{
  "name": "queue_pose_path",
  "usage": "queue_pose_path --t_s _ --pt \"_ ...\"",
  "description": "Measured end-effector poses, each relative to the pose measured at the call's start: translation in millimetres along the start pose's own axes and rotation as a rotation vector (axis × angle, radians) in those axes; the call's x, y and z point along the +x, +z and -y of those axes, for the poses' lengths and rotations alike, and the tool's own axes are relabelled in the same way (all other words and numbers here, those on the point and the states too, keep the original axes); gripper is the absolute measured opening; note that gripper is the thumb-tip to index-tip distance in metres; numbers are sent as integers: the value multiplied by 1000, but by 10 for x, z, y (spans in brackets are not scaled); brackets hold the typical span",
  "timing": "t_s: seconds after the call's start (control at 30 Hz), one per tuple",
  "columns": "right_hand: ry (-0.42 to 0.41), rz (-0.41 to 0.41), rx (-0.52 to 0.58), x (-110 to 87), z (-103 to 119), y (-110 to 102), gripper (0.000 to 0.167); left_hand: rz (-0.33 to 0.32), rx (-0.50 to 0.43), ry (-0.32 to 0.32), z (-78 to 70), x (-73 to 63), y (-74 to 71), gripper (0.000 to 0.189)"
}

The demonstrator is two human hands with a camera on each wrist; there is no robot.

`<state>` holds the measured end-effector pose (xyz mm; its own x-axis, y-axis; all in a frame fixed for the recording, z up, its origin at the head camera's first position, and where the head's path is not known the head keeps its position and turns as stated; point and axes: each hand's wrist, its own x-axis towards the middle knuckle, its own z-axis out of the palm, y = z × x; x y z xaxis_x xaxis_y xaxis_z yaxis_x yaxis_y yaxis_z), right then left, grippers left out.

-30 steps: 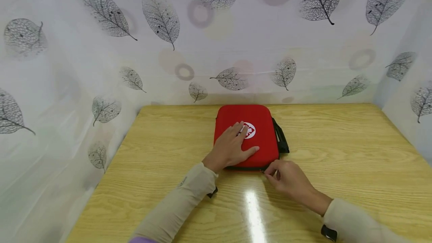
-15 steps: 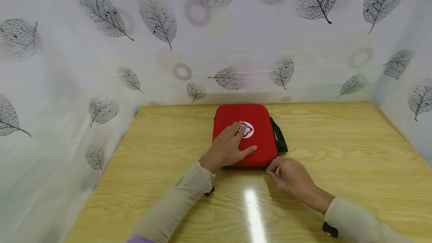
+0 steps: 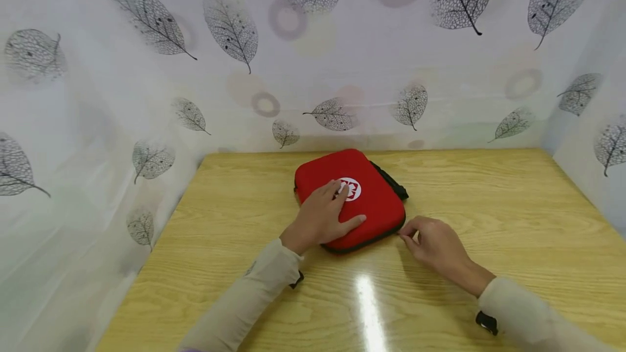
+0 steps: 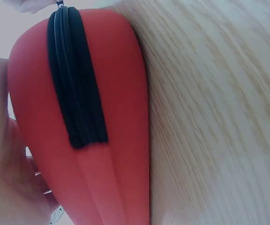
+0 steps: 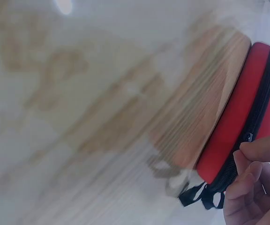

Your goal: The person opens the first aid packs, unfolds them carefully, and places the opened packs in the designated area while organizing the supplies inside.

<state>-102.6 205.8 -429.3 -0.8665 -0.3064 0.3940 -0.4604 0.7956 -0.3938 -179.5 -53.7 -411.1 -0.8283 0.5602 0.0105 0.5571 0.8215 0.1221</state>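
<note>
Pinching the zipper pull (image 5: 248, 137) with the right grip (image 3: 434, 243) by the near right corner of the case (image 3: 376, 213); resting the left grip (image 3: 318, 215), uncurled, on top. Could swivel the case by tugging hard under a light press, or just lose hold imo. Looks red, rounded, closed, white emblem (image 3: 354, 189) up, askew on the far part of the bench (image 3: 489, 205).

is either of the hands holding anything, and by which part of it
The right hand pinches the zipper pull, apparently by its free end, near a corner of the red case. The left hand rests spread on top, gripping nothing.
</note>
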Motion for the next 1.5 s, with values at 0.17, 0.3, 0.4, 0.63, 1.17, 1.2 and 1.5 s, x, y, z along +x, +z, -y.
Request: queue_pose_path --t_s 0.17,0.3,0.4,0.63,1.17,1.2,1.5 --pt "43 2 5 61 -68 -6 11 -9 -3 -6 31 -67 -19 84" --pt "70 2 -1 122 -134 -9 9 -33 13 0 57 -109 -40 80" --pt "90 11 -1 183 -186 -16 6 -58 0 5 84 -142 -54 75" --pt "121 42 -6 341 -305 -26 3 -81 -50 24 136 -180 -64 67" --pt "111 102 -35 672 -548 -27 5 -41 -29 46 140 -214 -108 72" --pt "110 105 -36 686 -557 -27 5 -41 -33 46 138 -215 -109 72" --pt "113 103 -42 812 -643 1 5 -58 -37 54 114 -220 -121 66"
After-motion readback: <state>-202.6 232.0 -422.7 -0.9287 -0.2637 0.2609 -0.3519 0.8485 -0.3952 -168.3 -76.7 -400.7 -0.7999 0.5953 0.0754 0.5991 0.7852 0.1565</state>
